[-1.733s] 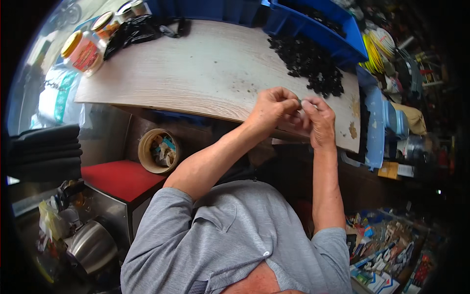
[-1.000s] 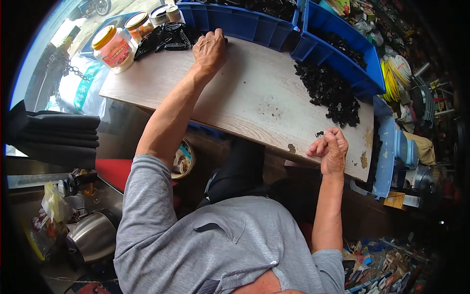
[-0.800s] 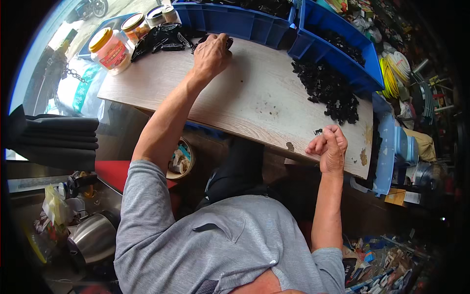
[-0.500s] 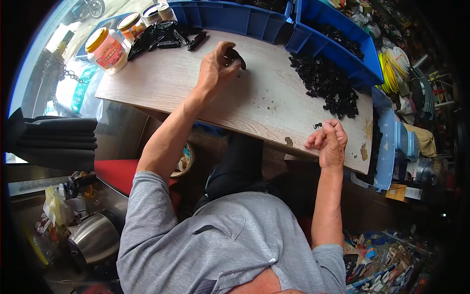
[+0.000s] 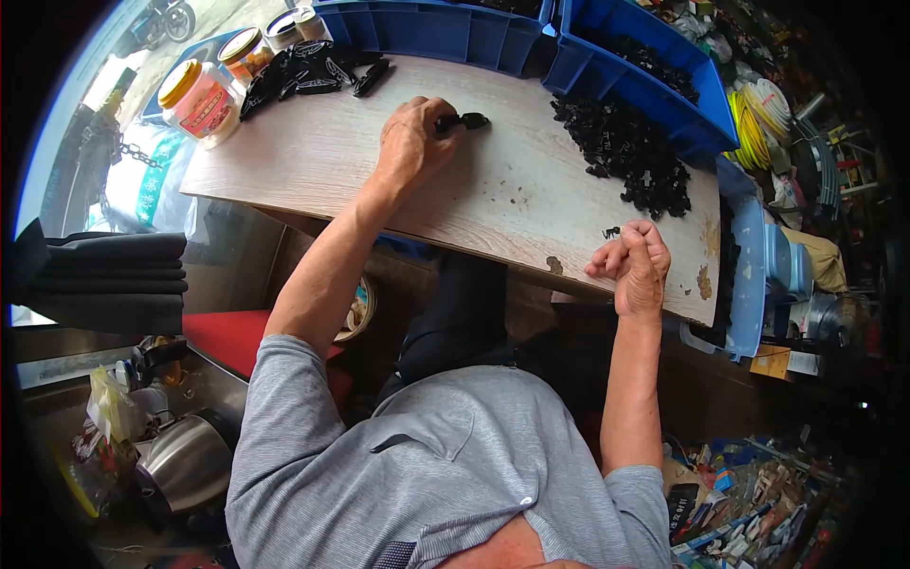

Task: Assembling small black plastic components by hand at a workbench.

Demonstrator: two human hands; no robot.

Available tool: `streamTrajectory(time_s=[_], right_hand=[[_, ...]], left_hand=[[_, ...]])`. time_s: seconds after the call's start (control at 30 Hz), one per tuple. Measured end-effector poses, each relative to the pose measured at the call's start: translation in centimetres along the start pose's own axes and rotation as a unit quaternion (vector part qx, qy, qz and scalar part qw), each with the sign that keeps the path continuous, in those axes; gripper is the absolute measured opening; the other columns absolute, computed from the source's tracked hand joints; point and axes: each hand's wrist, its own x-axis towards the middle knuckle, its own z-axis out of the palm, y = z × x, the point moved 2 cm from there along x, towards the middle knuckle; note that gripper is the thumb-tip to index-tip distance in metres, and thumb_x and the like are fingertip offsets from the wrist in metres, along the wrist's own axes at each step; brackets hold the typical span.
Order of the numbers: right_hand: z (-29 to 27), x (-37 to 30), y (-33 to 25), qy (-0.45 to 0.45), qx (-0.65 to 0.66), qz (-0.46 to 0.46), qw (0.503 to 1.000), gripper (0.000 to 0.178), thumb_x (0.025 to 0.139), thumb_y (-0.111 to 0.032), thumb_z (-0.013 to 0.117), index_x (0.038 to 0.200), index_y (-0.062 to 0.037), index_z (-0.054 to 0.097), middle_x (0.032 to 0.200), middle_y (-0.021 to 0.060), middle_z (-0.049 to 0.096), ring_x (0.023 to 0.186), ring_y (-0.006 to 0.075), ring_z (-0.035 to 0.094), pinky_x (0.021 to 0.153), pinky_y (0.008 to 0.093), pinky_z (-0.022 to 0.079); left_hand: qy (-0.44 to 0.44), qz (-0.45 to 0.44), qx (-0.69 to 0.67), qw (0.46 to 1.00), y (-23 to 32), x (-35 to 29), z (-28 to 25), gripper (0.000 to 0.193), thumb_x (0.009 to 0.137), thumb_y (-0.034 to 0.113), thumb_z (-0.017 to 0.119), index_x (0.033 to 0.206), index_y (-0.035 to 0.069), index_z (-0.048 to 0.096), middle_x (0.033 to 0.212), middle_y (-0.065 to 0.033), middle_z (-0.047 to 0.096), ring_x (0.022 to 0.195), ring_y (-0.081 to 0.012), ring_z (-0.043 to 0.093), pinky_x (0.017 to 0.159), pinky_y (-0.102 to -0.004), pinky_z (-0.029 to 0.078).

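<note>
My left hand [image 5: 414, 135], at the middle of the table, is closed round a black plastic part [image 5: 464, 121]. The far end of that part sticks out past my fingers to the right; the rest is hidden in my grip. Over the table's near right side, my right hand [image 5: 633, 266] has its fingers curled in, and whatever they may hold is hidden. Just beyond its knuckles a small black clip-like piece [image 5: 611, 232] shows. Long black parts [image 5: 313, 68] lie piled at the far left, and a heap of small black pieces [image 5: 626, 152] spreads at the right.
Two blue bins, one at the back [image 5: 427, 43] and one at the right [image 5: 645, 90], hold more black pieces. A jar with a yellow lid [image 5: 196, 102] stands at the table's left end. Crumbs and worn patches mark the wooden tabletop [image 5: 313, 161].
My left hand has turned the black part, which stood up as a curve and now points flatter to the right. My right hand keeps nearly the same pose.
</note>
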Motion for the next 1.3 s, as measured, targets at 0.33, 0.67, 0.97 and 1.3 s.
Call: streamTrajectory(time_s=[0.33, 0.67, 0.97, 1.3], right_hand=[[0.0, 0.0, 0.0, 0.008, 0.001, 0.0, 1.0, 0.017, 0.092, -0.021, 0.062, 0.092, -0.0059, 0.054, 0.053, 0.0044, 0.051, 0.054, 0.0166, 0.06, 0.045, 0.0352, 0.058], [0.2, -0.2, 0.0, 0.023, 0.011, 0.0, 1.0, 0.018, 0.09, -0.022, 0.065, 0.091, -0.0069, 0.056, 0.052, 0.0038, 0.051, 0.054, 0.0166, 0.061, 0.046, 0.0348, 0.058], [-0.2, 0.0, 0.5, 0.024, 0.06, -0.027, 0.998, 0.013, 0.091, -0.021, 0.066, 0.098, -0.0099, 0.063, 0.053, 0.0045, 0.053, 0.053, 0.0184, 0.061, 0.052, 0.0407, 0.059], [0.3, -0.5, 0.9, 0.005, 0.132, -0.069, 0.989, 0.013, 0.088, -0.015, 0.073, 0.097, -0.0082, 0.068, 0.084, -0.0025, 0.066, 0.071, 0.0063, 0.057, 0.07, 0.0206, 0.047]], left_hand=[[-0.087, 0.101, 0.129, 0.983, 4.1, -1.4, 1.3, 0.03, 0.08, 0.021, 0.068, 0.107, 0.009, 0.062, 0.083, -0.0136, 0.067, 0.077, -0.0331, 0.066, 0.069, -0.0435, 0.052], [-0.208, 0.128, 0.073, 0.967, 7.3, -2.8, 2.1, 0.029, 0.08, 0.021, 0.068, 0.099, 0.001, 0.059, 0.074, -0.0194, 0.064, 0.071, -0.039, 0.064, 0.068, -0.0472, 0.051], [-0.066, 0.107, -0.116, 0.985, 9.4, -6.0, 3.1, 0.023, 0.083, 0.006, 0.066, 0.105, 0.007, 0.061, 0.091, -0.0125, 0.065, 0.077, -0.0287, 0.062, 0.07, -0.0338, 0.05], [-0.22, -0.159, -0.592, 0.759, 14.9, -7.8, 7.9, 0.023, 0.089, 0.009, 0.069, 0.109, 0.0, 0.061, 0.087, -0.0029, 0.066, 0.073, -0.0062, 0.061, 0.061, -0.0215, 0.05]])
